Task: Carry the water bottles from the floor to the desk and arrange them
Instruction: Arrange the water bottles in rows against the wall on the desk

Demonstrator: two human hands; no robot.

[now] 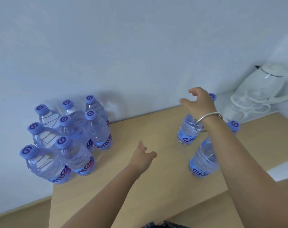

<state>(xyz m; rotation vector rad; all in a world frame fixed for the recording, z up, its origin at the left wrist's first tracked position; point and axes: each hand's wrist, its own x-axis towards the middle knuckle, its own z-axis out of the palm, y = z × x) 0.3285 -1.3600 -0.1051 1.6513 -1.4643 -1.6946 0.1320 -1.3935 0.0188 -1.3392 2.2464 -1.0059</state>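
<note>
With eight water bottles (69, 139) grouped on the tabletop (156, 178) and three loose ones (204, 160) left to arrange, my left hand (142, 156) and right hand (198, 102) hover empty, fingers spread.

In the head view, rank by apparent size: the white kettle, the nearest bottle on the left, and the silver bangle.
1. White kettle, though partly cut off at the frame edge.
2. Nearest left bottle; it is closer to the camera, so the ranking against the kettle is unsure.
3. Silver bangle.

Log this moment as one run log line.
left hand open, empty | right hand open, over loose bottles | bottle cluster on desk
</note>
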